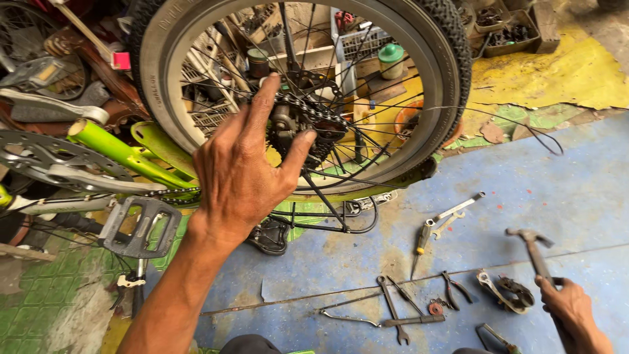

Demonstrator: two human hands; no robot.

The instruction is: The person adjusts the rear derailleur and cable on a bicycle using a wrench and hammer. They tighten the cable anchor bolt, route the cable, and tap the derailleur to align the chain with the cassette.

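A green bicycle lies upside down with its rear wheel up in front of me. My left hand reaches into the wheel's middle, fingers spread, thumb and forefinger touching the chain and sprocket cluster at the hub. At the bottom right, my right hand grips the handle of a hammer, its head raised above the blue floor. The green frame and a grey pedal lie to the left of my forearm.
Loose tools lie on the blue floor: a screwdriver, spanners, pliers and a wrench. Crates of parts stand at the back right on yellow sheeting. More bicycle parts pile up at the far left.
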